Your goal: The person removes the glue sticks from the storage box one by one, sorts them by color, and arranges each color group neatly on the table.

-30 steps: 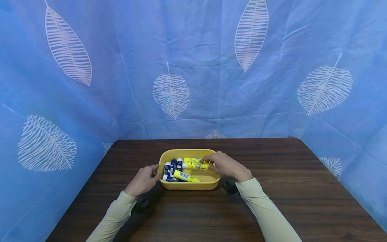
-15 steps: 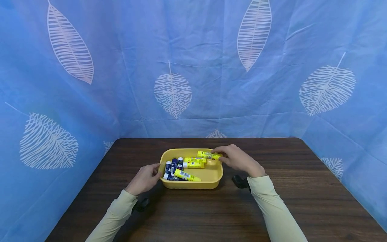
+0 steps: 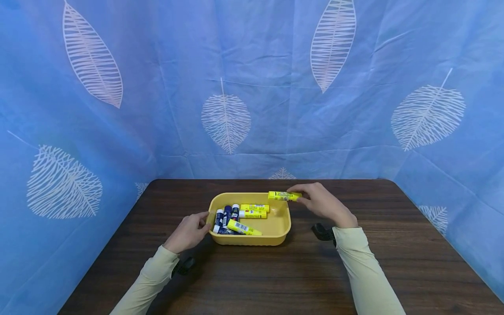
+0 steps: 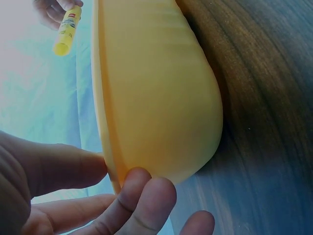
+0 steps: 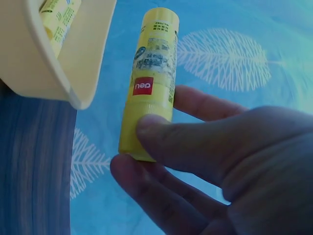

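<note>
A yellow glue stick (image 5: 151, 73) with a small red label is pinched near one end by my right hand (image 3: 323, 202), raised over the back right rim of the yellow basin (image 3: 279, 238). My left hand (image 3: 187, 233) grips the basin's left rim, thumb on one side and fingers on the other, as the left wrist view shows. Inside the basin, several dark blue glue sticks (image 3: 227, 215) lie bunched at the left. Two yellow glue sticks (image 3: 253, 211) rest side by side toward the back, and another yellow glue stick (image 3: 244, 228) lies slanted at the front.
The basin stands on a dark wood-grain table (image 3: 252, 280) with rounded far corners. Behind and beside the table hangs a blue cloth (image 3: 267, 118) printed with white leaves. Each wrist carries a black camera mount (image 3: 322, 232).
My right hand has lifted a yellow glue stick from among the others and carried it right and back, up over the basin's rim. My left hand has stayed at the left rim.
</note>
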{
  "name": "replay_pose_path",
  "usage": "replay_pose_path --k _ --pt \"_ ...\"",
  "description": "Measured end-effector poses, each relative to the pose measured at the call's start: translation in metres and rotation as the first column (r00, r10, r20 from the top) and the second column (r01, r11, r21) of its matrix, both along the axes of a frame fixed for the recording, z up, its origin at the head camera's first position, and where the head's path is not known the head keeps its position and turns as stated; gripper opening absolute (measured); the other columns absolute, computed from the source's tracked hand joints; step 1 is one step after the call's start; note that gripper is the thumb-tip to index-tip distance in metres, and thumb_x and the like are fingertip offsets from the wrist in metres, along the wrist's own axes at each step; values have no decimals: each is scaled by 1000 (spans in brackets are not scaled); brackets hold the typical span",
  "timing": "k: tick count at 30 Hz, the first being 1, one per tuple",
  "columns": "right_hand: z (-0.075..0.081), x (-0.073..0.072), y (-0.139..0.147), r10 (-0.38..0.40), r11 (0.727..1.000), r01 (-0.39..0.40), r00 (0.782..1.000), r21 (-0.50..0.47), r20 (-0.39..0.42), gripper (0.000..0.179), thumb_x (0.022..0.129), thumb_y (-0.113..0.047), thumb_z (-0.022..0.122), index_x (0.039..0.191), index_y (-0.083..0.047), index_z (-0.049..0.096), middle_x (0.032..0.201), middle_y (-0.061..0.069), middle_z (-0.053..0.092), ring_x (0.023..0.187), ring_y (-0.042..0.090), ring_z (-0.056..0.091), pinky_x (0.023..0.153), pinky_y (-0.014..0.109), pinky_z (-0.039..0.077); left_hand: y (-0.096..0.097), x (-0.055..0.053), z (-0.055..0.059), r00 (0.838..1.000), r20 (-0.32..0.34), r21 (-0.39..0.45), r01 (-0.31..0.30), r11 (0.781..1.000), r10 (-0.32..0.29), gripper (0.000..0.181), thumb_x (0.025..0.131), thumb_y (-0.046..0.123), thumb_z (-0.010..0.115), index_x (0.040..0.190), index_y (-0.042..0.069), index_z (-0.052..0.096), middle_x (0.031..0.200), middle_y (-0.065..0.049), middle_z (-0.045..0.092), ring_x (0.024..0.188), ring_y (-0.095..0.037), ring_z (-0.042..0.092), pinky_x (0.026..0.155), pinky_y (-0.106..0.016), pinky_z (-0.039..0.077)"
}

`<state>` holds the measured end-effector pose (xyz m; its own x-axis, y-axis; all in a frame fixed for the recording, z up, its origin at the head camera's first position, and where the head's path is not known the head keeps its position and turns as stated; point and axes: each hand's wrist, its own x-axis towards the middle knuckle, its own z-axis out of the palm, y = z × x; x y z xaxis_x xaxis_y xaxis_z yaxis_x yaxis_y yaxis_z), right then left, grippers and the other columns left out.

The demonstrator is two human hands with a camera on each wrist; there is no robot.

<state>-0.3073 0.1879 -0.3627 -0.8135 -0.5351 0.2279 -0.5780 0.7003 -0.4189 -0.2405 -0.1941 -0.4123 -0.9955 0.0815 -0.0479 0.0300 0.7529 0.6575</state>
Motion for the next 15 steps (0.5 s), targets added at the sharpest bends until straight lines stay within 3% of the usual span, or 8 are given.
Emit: replay_pose_path --k 10,15 --pt "-4 -6 16 -90 996 90 996 -13 -28 36 96 2 65 130 -7 69 125 17 69 97 27 69 77 42 57 0 -1 -2 1000 -2 -3 -1 1000 1 51 100 11 64 146 -4 50 103 -12 68 79 -21 60 67 -29 57" --pt "-11 -10 25 -108 994 107 993 -19 -45 35 96 3 65 129 -6 69 127 20 68 106 35 68 83 49 56 0 -1 -3 1000 -10 -1 3 1000 -3 51 100 11 64 146 -4 50 104 -13 68 82 -24 62 69 -30 58"
